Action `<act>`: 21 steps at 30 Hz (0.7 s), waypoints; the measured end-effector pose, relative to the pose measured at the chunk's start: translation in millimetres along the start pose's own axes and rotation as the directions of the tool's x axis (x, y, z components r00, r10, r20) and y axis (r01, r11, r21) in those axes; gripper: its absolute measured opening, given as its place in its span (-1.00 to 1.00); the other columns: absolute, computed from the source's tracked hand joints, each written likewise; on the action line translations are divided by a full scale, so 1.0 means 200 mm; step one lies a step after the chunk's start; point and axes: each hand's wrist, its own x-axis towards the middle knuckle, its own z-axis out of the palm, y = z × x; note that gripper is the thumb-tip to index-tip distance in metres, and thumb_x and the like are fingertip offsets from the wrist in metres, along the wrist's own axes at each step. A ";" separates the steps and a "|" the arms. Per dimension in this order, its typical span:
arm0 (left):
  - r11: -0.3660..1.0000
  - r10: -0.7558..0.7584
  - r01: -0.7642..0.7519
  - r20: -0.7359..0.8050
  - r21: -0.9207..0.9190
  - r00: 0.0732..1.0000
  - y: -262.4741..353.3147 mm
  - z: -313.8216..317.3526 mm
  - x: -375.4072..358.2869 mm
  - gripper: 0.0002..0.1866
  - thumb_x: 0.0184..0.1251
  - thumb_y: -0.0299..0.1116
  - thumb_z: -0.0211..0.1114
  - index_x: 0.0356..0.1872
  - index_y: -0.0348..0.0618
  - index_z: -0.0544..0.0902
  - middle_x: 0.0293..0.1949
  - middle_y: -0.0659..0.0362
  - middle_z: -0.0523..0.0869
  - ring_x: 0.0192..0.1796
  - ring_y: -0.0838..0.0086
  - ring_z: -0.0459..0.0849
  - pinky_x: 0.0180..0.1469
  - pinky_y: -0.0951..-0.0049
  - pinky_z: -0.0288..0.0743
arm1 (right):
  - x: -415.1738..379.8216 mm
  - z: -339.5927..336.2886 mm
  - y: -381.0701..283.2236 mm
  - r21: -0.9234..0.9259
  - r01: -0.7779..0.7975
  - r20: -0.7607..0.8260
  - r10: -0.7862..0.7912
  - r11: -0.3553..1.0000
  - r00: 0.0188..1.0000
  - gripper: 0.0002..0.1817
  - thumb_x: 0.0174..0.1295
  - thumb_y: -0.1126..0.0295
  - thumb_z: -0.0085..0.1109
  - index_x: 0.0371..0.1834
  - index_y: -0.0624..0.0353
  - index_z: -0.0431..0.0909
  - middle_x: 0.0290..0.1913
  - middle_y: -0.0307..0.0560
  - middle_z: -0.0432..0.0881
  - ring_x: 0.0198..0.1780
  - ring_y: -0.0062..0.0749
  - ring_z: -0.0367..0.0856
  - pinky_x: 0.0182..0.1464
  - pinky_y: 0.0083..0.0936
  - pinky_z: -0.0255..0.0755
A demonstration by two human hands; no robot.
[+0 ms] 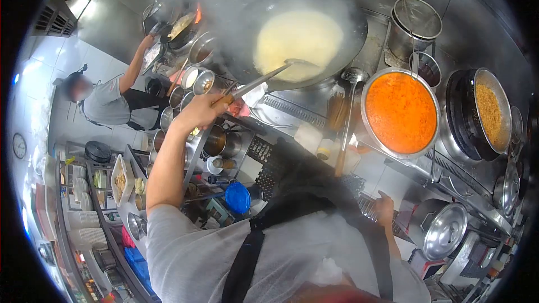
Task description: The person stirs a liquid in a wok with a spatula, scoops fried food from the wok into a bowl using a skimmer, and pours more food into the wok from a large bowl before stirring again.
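Note:
My left hand is closed round the wooden handle of a long metal spatula. The spatula's blade rests in pale yellow liquid inside a large dark wok, and steam rises over it. Down by my side at the right is my right hand, its fingers partly spread, with nothing seen in it. A ladle with a wooden handle lies between the wok and a big metal bowl of orange sauce.
A co-worker at the upper left holds a pan near a flame. Metal pots stand left of my body. At the right are a strainer, a pan of brown crumbs and a lidded pot.

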 end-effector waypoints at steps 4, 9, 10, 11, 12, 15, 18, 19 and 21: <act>0.989 0.142 -0.134 -0.172 0.058 0.975 -0.10 0.13 0.15 -0.68 0.28 -0.20 0.14 -0.08 -0.15 0.64 -0.65 0.12 0.61 -0.73 0.45 0.53 -0.62 0.42 0.41 | 0.04 0.01 0.10 -0.127 0.006 -0.043 -0.012 0.992 0.999 -0.57 0.01 0.45 0.05 0.02 0.26 0.58 -0.35 0.27 0.65 -0.30 0.03 0.66 -0.09 -0.24 0.51; 0.957 0.256 -0.215 -0.221 0.193 0.941 -0.11 0.24 0.44 -0.59 0.21 -0.16 0.16 0.05 -0.06 0.59 -0.32 -0.14 0.69 -0.24 -0.03 0.67 -0.12 0.15 0.52 | 0.01 -0.07 0.05 -0.081 -0.315 -0.002 0.316 0.945 0.949 -0.56 0.03 0.50 0.00 0.04 0.22 0.58 -0.46 0.22 0.65 -0.51 -0.17 0.68 -0.37 -0.30 0.57; 0.957 0.258 -0.218 -0.214 0.191 0.942 -0.11 0.25 0.50 -0.59 0.21 -0.16 0.16 0.05 -0.06 0.59 -0.32 -0.14 0.69 -0.24 -0.03 0.67 -0.12 0.15 0.52 | 0.00 -0.07 0.06 -0.082 -0.323 -0.003 0.324 0.943 0.946 -0.56 0.03 0.50 0.00 0.04 0.22 0.58 -0.46 0.22 0.65 -0.51 -0.17 0.68 -0.37 -0.30 0.57; 0.956 0.260 -0.213 -0.243 0.203 0.935 -0.09 0.27 0.57 -0.60 0.20 -0.15 0.16 0.04 -0.07 0.60 -0.30 -0.16 0.68 -0.18 -0.06 0.65 -0.08 0.11 0.50 | -0.01 -0.07 0.10 -0.049 -0.272 -0.038 0.270 0.961 0.962 -0.63 0.03 0.47 0.04 -0.06 0.25 0.60 -0.49 0.18 0.63 -0.57 -0.19 0.65 -0.48 -0.33 0.53; 0.954 0.265 -0.210 -0.271 0.215 0.925 -0.09 0.29 0.64 -0.60 0.20 -0.14 0.17 0.02 -0.07 0.60 -0.27 -0.18 0.67 -0.13 -0.10 0.63 -0.05 0.08 0.49 | -0.02 -0.06 0.17 -0.018 -0.219 -0.075 0.217 0.976 0.973 -0.69 0.03 0.44 0.07 -0.15 0.27 0.62 -0.52 0.14 0.61 -0.62 -0.21 0.62 -0.58 -0.37 0.50; 0.936 0.313 -0.239 -0.304 0.258 0.900 -0.09 0.35 0.87 -0.62 0.21 -0.15 0.14 -0.02 -0.09 0.61 -0.24 -0.21 0.66 -0.10 -0.12 0.61 0.00 0.03 0.47 | 0.00 0.03 0.47 -0.211 -0.056 -0.128 0.029 0.976 0.991 -0.81 0.07 0.39 0.07 -0.35 0.28 0.60 -0.65 0.06 0.55 -0.71 -0.23 0.56 -0.67 -0.39 0.44; 0.937 0.320 -0.249 -0.315 0.247 0.894 -0.02 0.37 1.01 -0.64 0.21 -0.15 0.11 -0.05 -0.10 0.60 -0.21 -0.21 0.66 -0.07 -0.15 0.60 0.04 0.00 0.46 | -0.03 0.04 0.52 -0.039 -0.327 -0.030 0.326 0.944 0.945 -0.80 0.13 0.37 0.06 -0.37 0.33 0.53 -0.70 -0.01 0.53 -0.74 -0.33 0.54 -0.77 -0.47 0.36; 0.943 0.298 -0.226 -0.315 0.245 0.901 0.02 0.36 1.02 -0.64 0.21 -0.14 0.10 -0.05 -0.09 0.60 -0.20 -0.19 0.66 -0.07 -0.15 0.60 0.04 0.00 0.46 | -0.07 0.03 0.44 0.043 -0.355 -0.064 0.357 0.934 0.932 -0.76 0.14 0.45 0.00 -0.15 0.30 0.53 -0.68 0.03 0.57 -0.71 -0.31 0.58 -0.71 -0.44 0.42; 0.947 0.281 -0.208 -0.312 0.246 0.908 0.08 0.36 1.09 -0.64 0.21 -0.13 0.10 -0.06 -0.09 0.60 -0.19 -0.18 0.66 -0.07 -0.15 0.59 0.04 0.01 0.46 | -0.07 0.06 0.48 0.049 -0.367 -0.029 0.368 0.929 0.929 -0.62 0.18 0.53 -0.07 0.08 0.28 0.53 -0.65 0.09 0.61 -0.70 -0.34 0.62 -0.69 -0.44 0.46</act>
